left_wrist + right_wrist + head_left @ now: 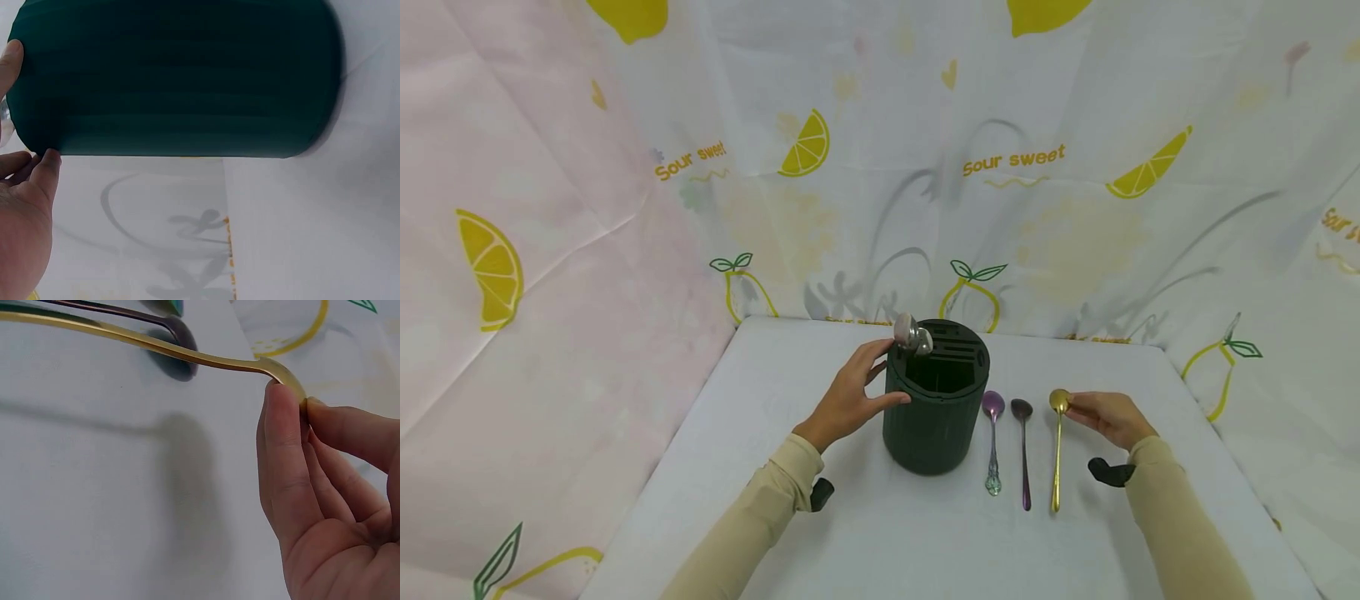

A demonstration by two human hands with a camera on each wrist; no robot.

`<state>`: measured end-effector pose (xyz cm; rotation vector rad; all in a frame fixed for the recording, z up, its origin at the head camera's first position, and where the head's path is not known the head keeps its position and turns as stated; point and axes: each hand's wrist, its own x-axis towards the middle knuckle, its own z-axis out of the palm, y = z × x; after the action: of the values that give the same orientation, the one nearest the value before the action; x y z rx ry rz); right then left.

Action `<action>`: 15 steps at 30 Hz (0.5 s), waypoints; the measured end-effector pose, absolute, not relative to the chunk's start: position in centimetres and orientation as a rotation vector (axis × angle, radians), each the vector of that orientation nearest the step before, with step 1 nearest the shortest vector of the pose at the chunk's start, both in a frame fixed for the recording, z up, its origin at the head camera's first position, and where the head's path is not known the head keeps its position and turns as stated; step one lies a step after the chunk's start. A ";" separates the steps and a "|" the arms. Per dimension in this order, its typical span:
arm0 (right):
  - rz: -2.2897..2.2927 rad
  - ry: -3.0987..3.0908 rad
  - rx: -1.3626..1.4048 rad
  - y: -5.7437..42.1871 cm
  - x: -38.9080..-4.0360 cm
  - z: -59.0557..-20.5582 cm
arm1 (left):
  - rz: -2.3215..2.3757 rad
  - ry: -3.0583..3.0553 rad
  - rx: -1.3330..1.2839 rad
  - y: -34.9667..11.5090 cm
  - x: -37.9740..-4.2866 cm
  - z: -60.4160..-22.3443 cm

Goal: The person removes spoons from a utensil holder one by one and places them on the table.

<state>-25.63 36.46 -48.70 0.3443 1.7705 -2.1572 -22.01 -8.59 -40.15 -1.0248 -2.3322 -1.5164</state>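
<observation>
A dark green cylindrical utensil holder (928,437) stands on the table, its top part slotted and part open. My left hand (853,396) grips its upper rim from the left, thumb in front and fingers behind; the left wrist view shows a thumb (11,59) on its side. Silver spoon heads (912,335) stick up from the holder by these fingers. With my right hand (1108,415) I pinch a gold spoon (1057,450) by its bowl. In the right wrist view the gold handle (144,340) stretches left above the white surface, casting a shadow.
Between the holder and the gold spoon lie a purple spoon (993,442) with a greenish handle and a dark spoon (1023,450). A white table (850,533) carries everything. Lemon-print cloth (880,208) hangs behind and at both sides.
</observation>
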 end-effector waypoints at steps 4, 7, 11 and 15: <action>-2.161 1.757 0.359 36.3 -25.7 -49.5 | -1.519 -2.337 -1.021 -8.6 -21.9 -40.0; -2.161 1.754 0.348 36.1 -25.6 -49.9 | -1.517 -2.326 -1.030 -8.6 -22.0 -40.0; -2.158 1.779 0.352 35.9 -25.5 -50.1 | -1.502 -2.319 -1.032 -8.6 -22.4 -40.7; -2.156 1.799 0.377 35.7 -25.3 -50.3 | -1.481 -2.332 -1.026 -8.7 -22.9 -41.3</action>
<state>-25.35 35.71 -50.29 0.3770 1.7988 -2.1558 -22.91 -8.68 -41.32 -1.0255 -2.3323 -1.4809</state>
